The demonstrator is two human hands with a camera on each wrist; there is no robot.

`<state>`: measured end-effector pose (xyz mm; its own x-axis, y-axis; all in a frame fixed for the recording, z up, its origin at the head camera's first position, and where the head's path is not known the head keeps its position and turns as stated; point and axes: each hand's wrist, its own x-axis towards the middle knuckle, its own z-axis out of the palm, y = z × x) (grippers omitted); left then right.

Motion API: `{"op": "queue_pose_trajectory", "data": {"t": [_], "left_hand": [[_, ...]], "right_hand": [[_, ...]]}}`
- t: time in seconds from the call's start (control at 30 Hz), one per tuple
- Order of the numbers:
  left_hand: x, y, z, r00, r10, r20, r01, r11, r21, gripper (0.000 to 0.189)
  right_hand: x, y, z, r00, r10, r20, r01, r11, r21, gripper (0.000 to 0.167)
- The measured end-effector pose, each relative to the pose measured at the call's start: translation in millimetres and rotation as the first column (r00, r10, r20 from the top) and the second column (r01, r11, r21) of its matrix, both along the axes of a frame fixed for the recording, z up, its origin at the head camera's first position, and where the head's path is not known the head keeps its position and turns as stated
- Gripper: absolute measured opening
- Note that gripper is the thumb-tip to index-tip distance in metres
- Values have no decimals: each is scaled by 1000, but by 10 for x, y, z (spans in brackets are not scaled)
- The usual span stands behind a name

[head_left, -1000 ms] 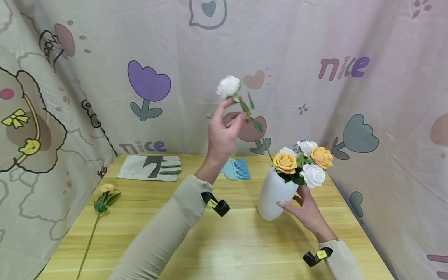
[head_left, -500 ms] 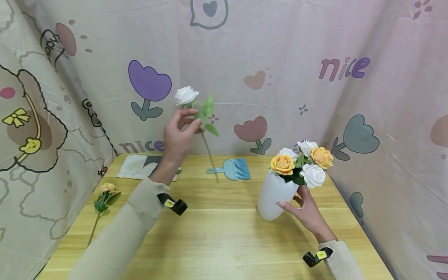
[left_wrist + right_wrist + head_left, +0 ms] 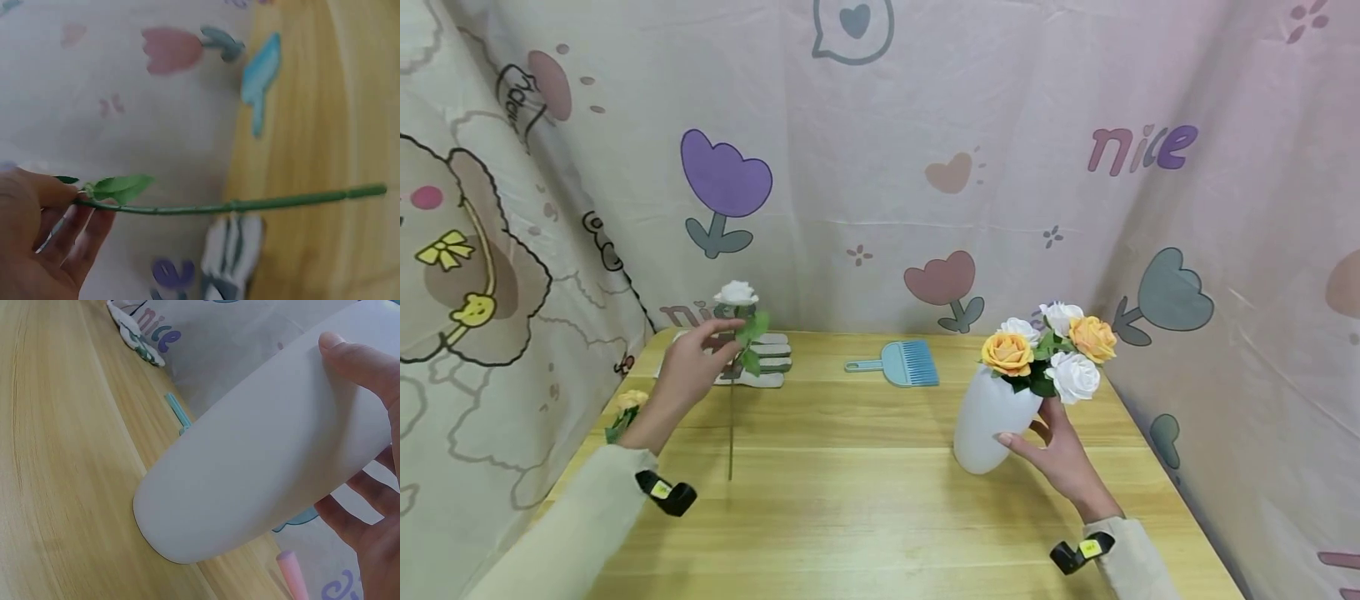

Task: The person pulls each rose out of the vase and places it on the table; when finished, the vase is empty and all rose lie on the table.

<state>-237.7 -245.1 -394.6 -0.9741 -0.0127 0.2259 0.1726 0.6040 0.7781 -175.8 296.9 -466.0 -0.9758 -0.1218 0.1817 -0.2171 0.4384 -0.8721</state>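
Note:
At the left of the head view, my left hand (image 3: 688, 367) pinches a white rose (image 3: 736, 293) just below its bloom. The rose's long green stem (image 3: 250, 205) hangs down, its end free in the left wrist view. On the right side, my right hand (image 3: 1063, 458) grips a white vase (image 3: 250, 462), thumb on the near side and fingers round the far side. White roses (image 3: 1073, 377) and yellow roses (image 3: 1007, 354) fill the vase's mouth. A yellow rose (image 3: 629, 400) lies on the table behind my left forearm, which hides most of it.
A blue dustpan-shaped brush or comb (image 3: 906, 364) lies at the table's back middle. Behind my left hand is a white and grey glove (image 3: 771, 364). In the right wrist view a pink rod-like thing (image 3: 292, 575) shows beyond the vase. A printed curtain (image 3: 850, 167) encloses the wooden table (image 3: 850, 517).
My left hand has drawn the white rose away from the vase, leftward and down, and its stem now hangs upright. The right hand and vase have stayed in place.

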Motion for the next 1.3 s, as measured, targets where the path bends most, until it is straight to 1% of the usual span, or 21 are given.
{"op": "queue_pose_trajectory", "data": {"t": [0.1, 0.2, 0.33, 0.43, 0.53, 0.63, 0.73, 0.77, 0.83, 0.93, 1.03, 1.13, 1.23, 1.3], "left_hand": [[68, -177, -168, 998, 1, 62, 4, 997, -79, 42], [149, -326, -340, 991, -6, 137, 18, 996, -89, 43], [233, -491, -603, 981, -4, 195, 25, 994, -107, 41], [286, -586, -786, 978, 3, 207, 26, 990, -138, 39], [341, -658, -923, 971, -3, 239, 33, 992, -121, 40], [362, -700, -1034, 965, 3, 262, 27, 994, -111, 41], [373, -731, -1113, 961, 21, 276, 15, 992, -127, 41], [379, -738, -1132, 958, 21, 288, 14, 993, -120, 41], [400, -753, -1161, 952, 33, 304, 9, 991, -135, 41], [428, -779, -1203, 951, 38, 307, 7, 989, -146, 40], [452, -802, -1240, 954, 48, 295, 0, 987, -160, 38], [470, -820, -1265, 956, 55, 288, -8, 987, -162, 37], [482, -828, -1268, 953, 63, 297, -18, 988, -154, 37], [487, -823, -1251, 950, 75, 302, -25, 986, -163, 38]], "right_hand": [[8, -1, 17, 1000, 0, 5, 0, 1000, -6, 105], [11, -2, 30, 1000, -4, 10, 4, 1000, 7, 105], [17, -2, 37, 1000, -11, 16, 10, 1000, 23, 105], [18, 3, 32, 1000, -11, 14, 11, 1000, 22, 105], [10, 8, 23, 1000, -11, 8, 11, 1000, 23, 105], [1, 10, 12, 1000, -9, 4, 9, 1000, 20, 105], [-3, 13, 2, 1000, -9, 2, 9, 1000, 23, 105], [-4, 14, -1, 1000, -9, 1, 9, 1000, 24, 104], [-4, 15, -7, 1000, -8, -1, 9, 1000, 24, 104], [-3, 14, -11, 1000, -7, -2, 8, 1000, 22, 103], [-1, 12, -10, 1000, -6, -2, 6, 1000, 19, 103], [3, 10, -1, 1000, -6, 1, 6, 1000, 18, 103], [6, 9, 7, 1000, -7, 6, 7, 1000, 20, 104], [8, 10, 10, 1000, -9, 9, 9, 1000, 21, 103]]}}
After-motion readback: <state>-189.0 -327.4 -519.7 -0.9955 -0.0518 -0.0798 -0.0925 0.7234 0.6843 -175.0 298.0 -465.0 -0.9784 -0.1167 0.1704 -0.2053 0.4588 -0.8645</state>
